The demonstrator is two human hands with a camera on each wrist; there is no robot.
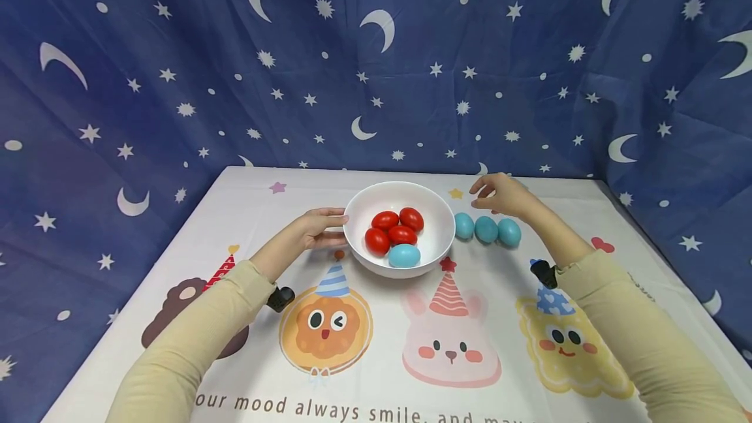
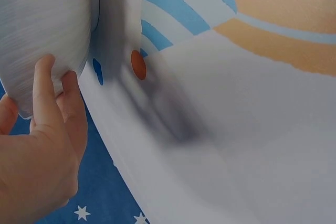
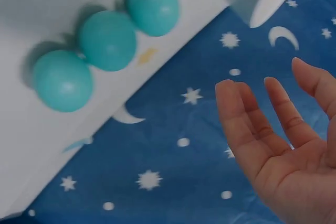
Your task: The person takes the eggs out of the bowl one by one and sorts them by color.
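A white bowl (image 1: 356,230) stands mid-table, holding several shiny red eggs (image 1: 376,241) and one light blue egg (image 1: 404,256). My left hand (image 1: 320,228) holds the bowl's left side; in the left wrist view its fingers (image 2: 44,85) lie on the outer wall and the thumb is at the rim. To the right of the bowl, three blue eggs (image 1: 485,230) lie in a row, also seen in the right wrist view as turquoise eggs (image 3: 107,40). Just above and behind that row hovers my right hand (image 1: 499,193), its fingers loosely bent and nothing in them.
A white cloth with printed cartoon figures (image 1: 451,344) covers the table. Its back edge meets a dark blue curtain (image 1: 411,116) with moons and stars, which also rises along both sides. Small black devices (image 1: 543,273) are strapped at the wrists.
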